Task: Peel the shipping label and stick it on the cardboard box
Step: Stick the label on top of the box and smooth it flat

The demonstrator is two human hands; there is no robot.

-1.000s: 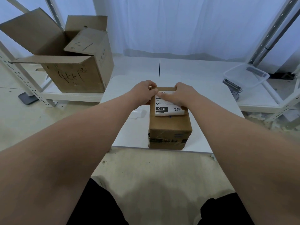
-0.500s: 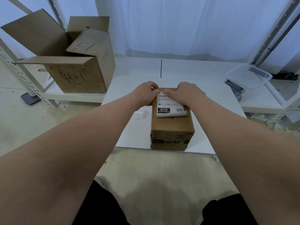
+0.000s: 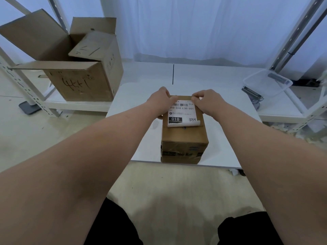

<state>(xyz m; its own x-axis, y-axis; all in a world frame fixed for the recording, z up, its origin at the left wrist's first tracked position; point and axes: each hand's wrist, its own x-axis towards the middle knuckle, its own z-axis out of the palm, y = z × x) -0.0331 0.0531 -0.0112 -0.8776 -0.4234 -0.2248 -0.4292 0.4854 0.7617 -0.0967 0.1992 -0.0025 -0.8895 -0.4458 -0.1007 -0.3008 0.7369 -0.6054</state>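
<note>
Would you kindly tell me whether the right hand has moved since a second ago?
Yes. Against the box, the right hand has slid right and away, off the label's middle to its far right corner, uncovering the barcode.

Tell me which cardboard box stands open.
The large scribbled-on box on the left shelf: its flaps are up. The small labelled box is sealed.

free: tabletop (image 3: 226, 124) beside cardboard box (image 3: 184, 135) | obstacles: carton (image 3: 79, 84) left, tub (image 3: 265, 82) right
</note>
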